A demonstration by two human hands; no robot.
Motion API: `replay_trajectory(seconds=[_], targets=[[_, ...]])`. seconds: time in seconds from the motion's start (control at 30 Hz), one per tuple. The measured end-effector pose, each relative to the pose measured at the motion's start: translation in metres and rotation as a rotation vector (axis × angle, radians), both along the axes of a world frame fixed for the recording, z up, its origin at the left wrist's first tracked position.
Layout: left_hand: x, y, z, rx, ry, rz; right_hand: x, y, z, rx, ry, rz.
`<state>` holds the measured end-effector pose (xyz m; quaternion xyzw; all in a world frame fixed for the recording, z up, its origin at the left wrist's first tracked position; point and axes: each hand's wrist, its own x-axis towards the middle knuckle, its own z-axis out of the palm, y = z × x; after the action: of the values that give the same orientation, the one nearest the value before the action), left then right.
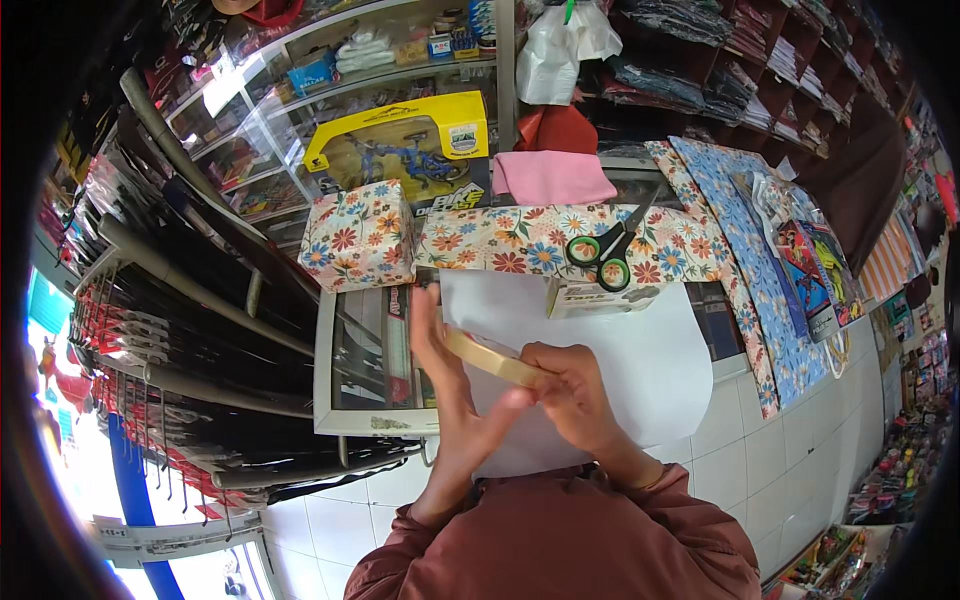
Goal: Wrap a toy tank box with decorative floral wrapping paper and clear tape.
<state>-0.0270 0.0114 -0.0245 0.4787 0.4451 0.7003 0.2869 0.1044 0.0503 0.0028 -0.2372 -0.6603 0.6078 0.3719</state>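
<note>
A roll of yellowish adhesive tape [491,358], seen edge-on, is held at its right end by the bent fingers of my right hand [576,390]. My left hand [450,386] is at the roll's left side, fingers stretched up and thumb spread towards the right fingertips. Whether the left fingers touch the roll is unclear. Beneath both hands lies a large sheet of white paper [645,360], overhanging the counter's near edge. A small box [568,300] bearing print sits on the sheet. Black-and-green scissors [616,244] rest over flower-patterned wrapping paper [517,240] behind it.
A flower-wrapped box [356,236] and a boxed toy bicycle [397,150] stand at the counter's back left. Blue floral paper [739,247] with packaged goods [814,277] lies to the right. Clothes racks [210,292] crowd the left. Folded pink cloth [553,178] lies behind.
</note>
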Motion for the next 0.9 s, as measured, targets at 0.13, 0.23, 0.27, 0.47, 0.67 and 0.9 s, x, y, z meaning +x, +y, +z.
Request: replay_trajectory(seconds=[0.13,0.23,0.27,0.47,0.67,0.9], targets=[[-0.004,0.001,0.001,0.048,-0.008,-0.067,-0.005,-0.001,0.004,0.150,-0.054,-0.112],[-0.008,0.000,0.001,-0.010,-0.077,-0.126,-0.006,0.000,0.002,0.219,-0.026,-0.091],[-0.012,0.000,0.000,-0.030,-0.160,-0.166,-0.004,-0.001,0.004,0.191,-0.050,-0.039],[-0.016,-0.003,-0.002,-0.048,-0.423,-0.274,0.003,0.011,-0.007,0.216,0.023,0.184],[-0.017,-0.005,0.001,-0.121,-0.520,-0.338,0.000,0.004,0.004,0.147,-0.045,0.159],[-0.020,-0.003,-0.004,-0.115,-0.431,-0.249,-0.004,0.003,0.000,0.137,-0.060,0.120]])
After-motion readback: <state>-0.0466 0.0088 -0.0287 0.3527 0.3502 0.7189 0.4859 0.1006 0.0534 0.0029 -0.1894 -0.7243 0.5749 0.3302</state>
